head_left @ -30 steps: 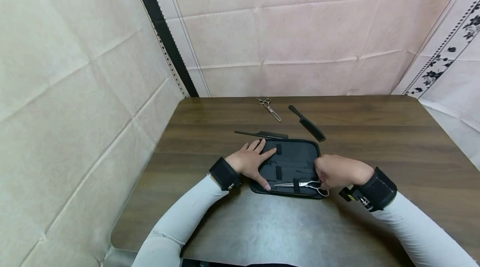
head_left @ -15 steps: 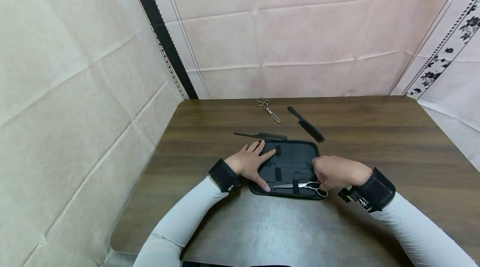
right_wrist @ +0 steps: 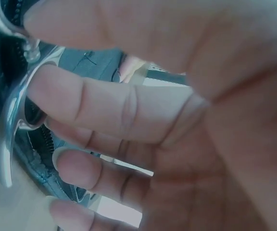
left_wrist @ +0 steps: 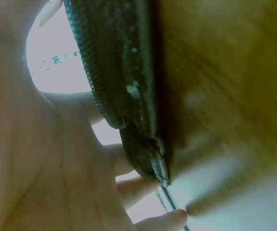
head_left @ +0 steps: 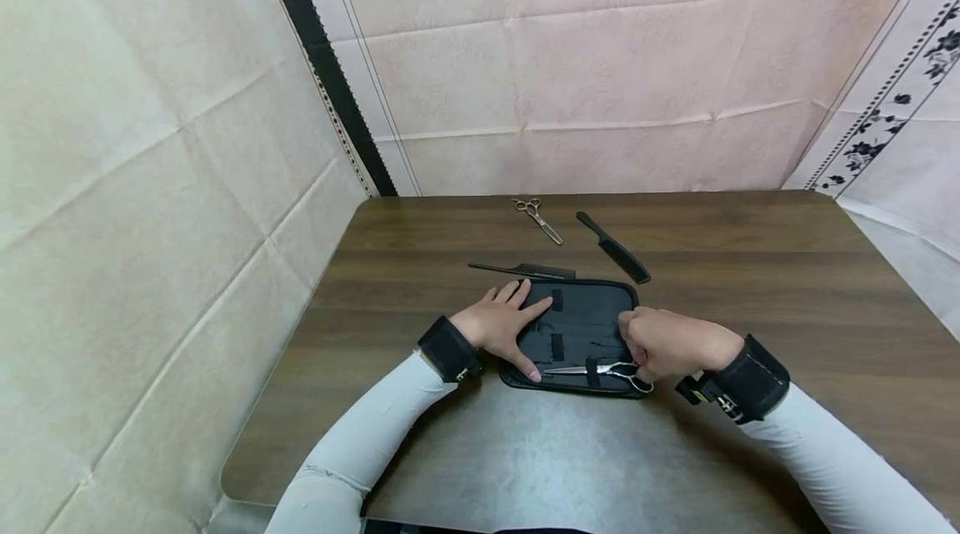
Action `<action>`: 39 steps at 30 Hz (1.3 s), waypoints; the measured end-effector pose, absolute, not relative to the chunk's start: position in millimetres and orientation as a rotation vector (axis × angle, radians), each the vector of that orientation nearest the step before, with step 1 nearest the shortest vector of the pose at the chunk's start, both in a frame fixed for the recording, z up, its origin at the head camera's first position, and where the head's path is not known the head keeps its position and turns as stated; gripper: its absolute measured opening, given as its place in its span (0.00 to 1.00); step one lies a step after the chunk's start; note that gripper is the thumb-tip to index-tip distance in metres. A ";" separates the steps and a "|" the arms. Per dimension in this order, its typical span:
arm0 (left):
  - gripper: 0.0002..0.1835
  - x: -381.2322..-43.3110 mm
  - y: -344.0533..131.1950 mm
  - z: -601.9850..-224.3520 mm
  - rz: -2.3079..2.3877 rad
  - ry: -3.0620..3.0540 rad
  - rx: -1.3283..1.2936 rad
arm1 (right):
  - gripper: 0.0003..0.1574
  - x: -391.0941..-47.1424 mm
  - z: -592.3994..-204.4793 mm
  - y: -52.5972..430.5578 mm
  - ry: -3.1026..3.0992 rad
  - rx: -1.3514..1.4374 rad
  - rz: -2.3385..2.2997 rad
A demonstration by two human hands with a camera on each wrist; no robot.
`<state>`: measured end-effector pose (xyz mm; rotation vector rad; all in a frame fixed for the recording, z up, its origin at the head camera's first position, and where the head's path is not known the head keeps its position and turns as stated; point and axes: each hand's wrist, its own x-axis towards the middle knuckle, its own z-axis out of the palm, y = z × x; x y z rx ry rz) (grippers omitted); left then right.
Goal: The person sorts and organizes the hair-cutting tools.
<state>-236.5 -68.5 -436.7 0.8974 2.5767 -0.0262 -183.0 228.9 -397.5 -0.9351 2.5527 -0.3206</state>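
Note:
An unfolded black zip case (head_left: 596, 313) lies on the table with elastic loops inside. Along its near edge lie silver hairdressing scissors (head_left: 609, 368), blades to the left under a loop, finger rings by the right edge. My left hand (head_left: 495, 324) rests spread on the case's left side, thumb at the near corner; the zipped edge (left_wrist: 112, 62) runs past its palm in the left wrist view. With curled fingers my right hand (head_left: 671, 342) grips the scissors' handles; in the right wrist view, thumb and index finger are at the rings, above the curved finger rest (right_wrist: 5, 156).
Just beyond the case lies a black tail comb (head_left: 540, 271). Farther back are silver thinning scissors (head_left: 542, 222) and a black handled comb (head_left: 618, 253). The wooden table (head_left: 750, 267) ends at a cloth-covered wall.
The scissors have slid slightly left through the loop, and my right hand has shifted left with them. My left hand has stayed in place on the case.

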 end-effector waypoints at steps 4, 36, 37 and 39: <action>0.70 -235.9 -68.9 -435.5 -0.017 2.571 0.901 | 0.20 -183.5 -398.5 229.0 2.545 -0.954 -0.331; 0.70 -236.2 -69.1 -435.3 -0.029 2.576 0.911 | 0.18 -182.2 -404.7 218.0 2.485 -0.957 -0.405; 0.70 -236.4 -69.1 -435.5 -0.027 2.575 0.913 | 0.17 -182.0 -404.8 217.6 2.484 -0.967 -0.411; 0.70 -236.6 -69.3 -435.8 -0.020 2.572 0.915 | 0.18 -181.7 -405.6 217.2 2.484 -0.978 -0.419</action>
